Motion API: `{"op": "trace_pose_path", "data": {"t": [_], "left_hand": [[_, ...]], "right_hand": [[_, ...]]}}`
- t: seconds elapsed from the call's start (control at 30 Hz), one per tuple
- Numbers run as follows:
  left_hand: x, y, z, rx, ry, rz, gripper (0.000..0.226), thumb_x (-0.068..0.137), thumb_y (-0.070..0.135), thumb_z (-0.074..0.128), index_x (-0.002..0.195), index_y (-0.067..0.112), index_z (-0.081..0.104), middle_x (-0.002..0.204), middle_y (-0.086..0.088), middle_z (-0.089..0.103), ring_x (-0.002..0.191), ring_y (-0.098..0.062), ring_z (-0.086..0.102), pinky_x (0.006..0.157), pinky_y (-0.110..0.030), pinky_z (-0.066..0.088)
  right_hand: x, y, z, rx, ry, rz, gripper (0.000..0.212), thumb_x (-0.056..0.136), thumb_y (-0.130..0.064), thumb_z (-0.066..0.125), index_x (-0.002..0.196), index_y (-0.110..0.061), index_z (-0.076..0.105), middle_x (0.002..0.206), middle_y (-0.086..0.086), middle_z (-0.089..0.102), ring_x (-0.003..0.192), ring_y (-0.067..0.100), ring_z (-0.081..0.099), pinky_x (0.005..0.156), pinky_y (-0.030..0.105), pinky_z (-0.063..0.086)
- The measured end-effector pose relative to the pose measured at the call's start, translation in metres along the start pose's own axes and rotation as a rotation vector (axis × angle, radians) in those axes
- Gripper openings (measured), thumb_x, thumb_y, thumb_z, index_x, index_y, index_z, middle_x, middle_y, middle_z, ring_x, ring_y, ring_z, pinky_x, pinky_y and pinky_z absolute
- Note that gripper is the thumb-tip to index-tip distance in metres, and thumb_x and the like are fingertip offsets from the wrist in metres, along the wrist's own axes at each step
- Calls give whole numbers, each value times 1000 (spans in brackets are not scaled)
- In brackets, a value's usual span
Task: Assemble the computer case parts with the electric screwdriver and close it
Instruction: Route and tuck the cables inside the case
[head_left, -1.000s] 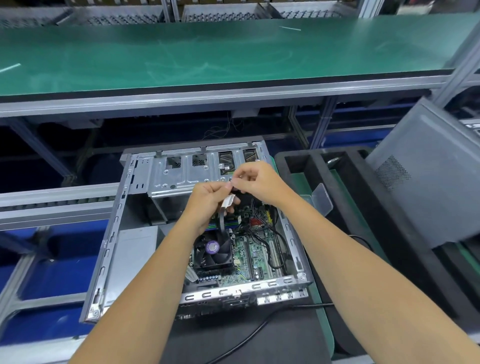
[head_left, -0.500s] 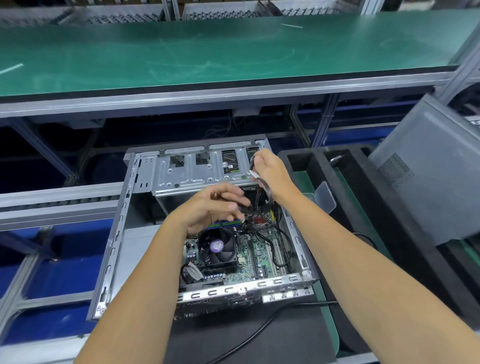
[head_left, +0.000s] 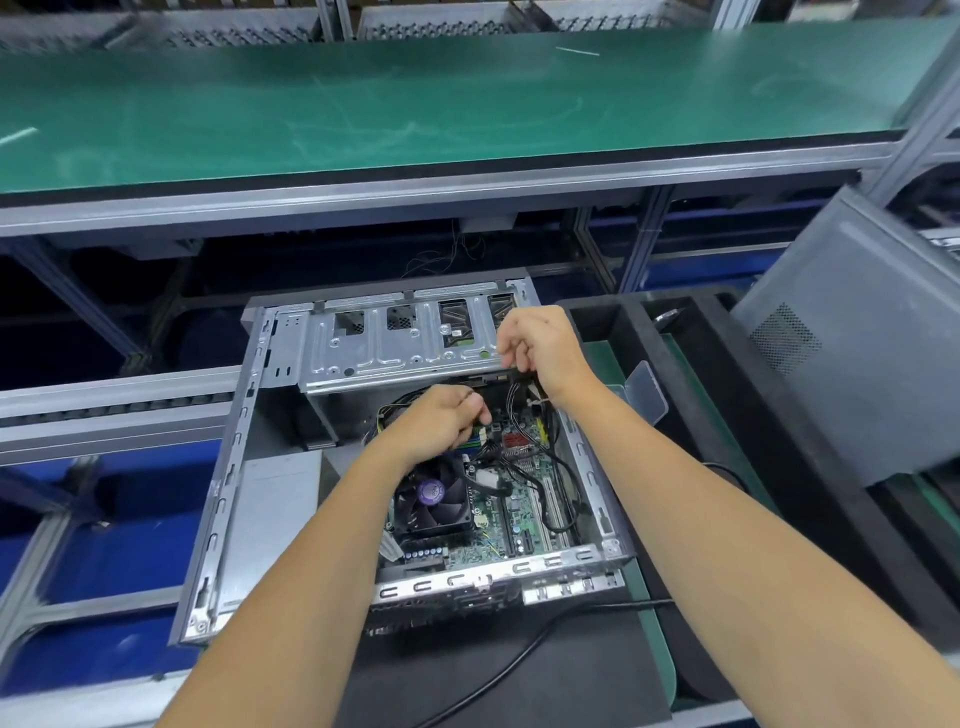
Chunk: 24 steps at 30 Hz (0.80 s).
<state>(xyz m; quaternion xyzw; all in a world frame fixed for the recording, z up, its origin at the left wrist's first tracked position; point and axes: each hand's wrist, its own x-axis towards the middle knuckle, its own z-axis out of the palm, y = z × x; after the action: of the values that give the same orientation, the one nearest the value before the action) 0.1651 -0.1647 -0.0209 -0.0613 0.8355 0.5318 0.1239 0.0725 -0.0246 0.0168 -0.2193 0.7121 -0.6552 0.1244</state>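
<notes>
Left hand (head_left: 441, 422) down inside the open computer case (head_left: 291, 499), fingers (head_left: 475, 402) curled around black cables (head_left: 498, 460) just above the fan (head_left: 431, 493). Right hand (head_left: 540, 345) higher, at the right end of the metal drive cage (head_left: 395, 353), fingers (head_left: 511, 345) curled and pinching a bundle of black wires (head_left: 519, 387) hanging down toward the circuit board (head_left: 524, 512); exact grip partly hidden behind the knuckles. Both forearms reaching in from the near edge, crossing over the case's front rail.

Case lying flat with its side off, directly ahead, resting on a black mat (head_left: 519, 691). Fan with a purple centre near the middle of the board, cables looping over the board to its right. Grey power supply box (head_left: 275, 499) in the left part of the case.

Just right of the case, a black foam tray (head_left: 769, 467) with a green liner and a small clear plastic piece (head_left: 647, 389) at its edge. Grey side panel (head_left: 852, 332) with a perforated vent leaning tilted over the tray's far right. Black cord (head_left: 519, 654) running across the mat below the case.

Beyond, a raised table (head_left: 415, 104) with a green top on a metal frame, and a roller conveyor rail (head_left: 114, 405) to the left. No electric screwdriver visible
</notes>
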Motion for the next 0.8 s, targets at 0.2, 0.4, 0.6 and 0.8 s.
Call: {"op": "trace_pose_path", "data": {"t": [0.2, 0.4, 0.6, 0.8], "left_hand": [[5, 10, 16, -226, 14, -128, 27, 103, 15, 35, 89, 12, 58, 67, -2, 69, 56, -11, 45, 52, -21, 37], [9, 11, 21, -498, 69, -235, 22, 100, 16, 46, 87, 7, 62, 71, -4, 69, 56, -8, 45, 47, -16, 43], [10, 14, 24, -688, 87, -280, 27, 102, 16, 38, 90, 8, 61, 62, 0, 56, 55, -10, 42, 44, -17, 40], [9, 15, 29, -772, 157, -376, 15, 96, 12, 52, 88, 7, 62, 63, 0, 68, 48, -8, 47, 40, -16, 41]], "right_hand": [[3, 5, -1, -1, 39, 12, 24, 64, -16, 46, 57, 1, 61, 48, 6, 53, 43, 8, 46, 46, 16, 35], [6, 8, -1, -26, 46, -2, 21, 65, -14, 45, 55, -1, 59, 52, 10, 52, 45, 8, 48, 48, 20, 38], [7, 10, -2, -50, 51, -5, 22, 67, -15, 46, 55, -2, 59, 50, 5, 53, 46, 7, 49, 52, 21, 40], [9, 12, -2, -70, 55, -14, 21, 67, -16, 46, 52, -7, 59, 51, 6, 54, 48, 11, 49, 54, 25, 39]]}}
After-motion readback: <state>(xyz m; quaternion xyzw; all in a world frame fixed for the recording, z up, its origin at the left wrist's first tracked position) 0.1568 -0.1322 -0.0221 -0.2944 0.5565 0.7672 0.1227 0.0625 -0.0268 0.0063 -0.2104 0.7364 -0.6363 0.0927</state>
